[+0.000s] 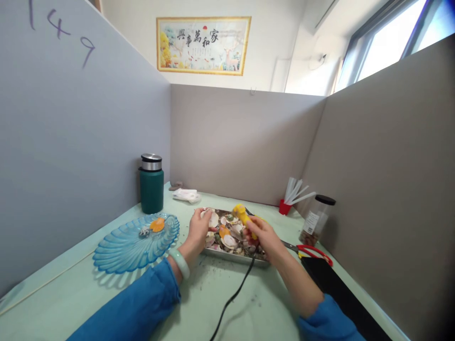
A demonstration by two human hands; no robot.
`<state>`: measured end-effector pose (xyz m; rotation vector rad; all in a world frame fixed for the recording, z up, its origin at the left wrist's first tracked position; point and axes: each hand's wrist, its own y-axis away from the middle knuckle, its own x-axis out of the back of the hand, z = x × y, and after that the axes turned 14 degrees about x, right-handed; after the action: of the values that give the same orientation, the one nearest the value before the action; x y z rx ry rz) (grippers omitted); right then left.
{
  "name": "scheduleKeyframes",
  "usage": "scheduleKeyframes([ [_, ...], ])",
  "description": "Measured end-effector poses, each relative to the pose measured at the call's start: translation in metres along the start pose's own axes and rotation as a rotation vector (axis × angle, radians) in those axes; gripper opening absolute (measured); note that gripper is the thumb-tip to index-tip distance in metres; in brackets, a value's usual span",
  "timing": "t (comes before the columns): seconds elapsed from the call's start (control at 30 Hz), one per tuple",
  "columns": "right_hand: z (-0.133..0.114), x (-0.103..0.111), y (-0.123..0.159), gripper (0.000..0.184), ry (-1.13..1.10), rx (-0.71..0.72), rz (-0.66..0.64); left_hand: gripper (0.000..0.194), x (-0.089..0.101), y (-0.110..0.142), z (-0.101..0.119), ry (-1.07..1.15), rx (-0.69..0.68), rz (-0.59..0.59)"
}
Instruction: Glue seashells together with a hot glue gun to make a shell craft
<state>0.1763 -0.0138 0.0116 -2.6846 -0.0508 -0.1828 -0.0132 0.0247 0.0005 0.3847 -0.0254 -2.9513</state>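
My left hand [199, 229] pinches a pale seashell [213, 219] at the near left corner of a metal tray [231, 258] filled with several shells. A green bangle sits on that wrist. My right hand [261, 237] is wrapped around a yellow glue gun [242, 215], whose nozzle end points up and left over the tray. Its black cord [234, 296] runs toward me across the table. Both sleeves are blue.
A blue shell-shaped glass plate [121, 251] lies at the left with an orange shell [157, 224] on it. A green flask [151, 184] stands behind. At the right are red-handled scissors [313, 251], a jar [316, 220], a red cup of sticks [289, 199], and a black strip [341, 298].
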Motion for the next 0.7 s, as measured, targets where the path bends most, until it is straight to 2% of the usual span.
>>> scheduleKeyframes([
  [0.07,-0.011,0.002,0.001,0.038,-0.286,0.012,0.036,0.028,0.000,0.003,0.001,0.005,-0.001,-0.043],
  [0.13,-0.017,0.000,0.003,0.037,-0.422,0.052,0.070,0.027,-0.001,0.007,0.003,0.017,0.001,-0.102],
  [0.33,-0.004,-0.015,0.007,0.034,-0.369,0.055,0.157,0.030,-0.003,0.014,0.007,0.005,0.022,-0.199],
  [0.47,0.007,-0.017,0.007,0.038,-0.442,-0.018,0.131,0.031,-0.003,0.013,0.007,-0.018,0.010,-0.221],
  [0.53,0.007,-0.016,0.007,0.040,-0.466,-0.008,0.124,0.031,-0.003,0.013,0.006,-0.016,-0.002,-0.221],
  [0.7,0.003,-0.018,0.010,0.037,-0.342,0.044,0.067,0.033,-0.003,0.014,0.006,-0.001,0.007,-0.222],
])
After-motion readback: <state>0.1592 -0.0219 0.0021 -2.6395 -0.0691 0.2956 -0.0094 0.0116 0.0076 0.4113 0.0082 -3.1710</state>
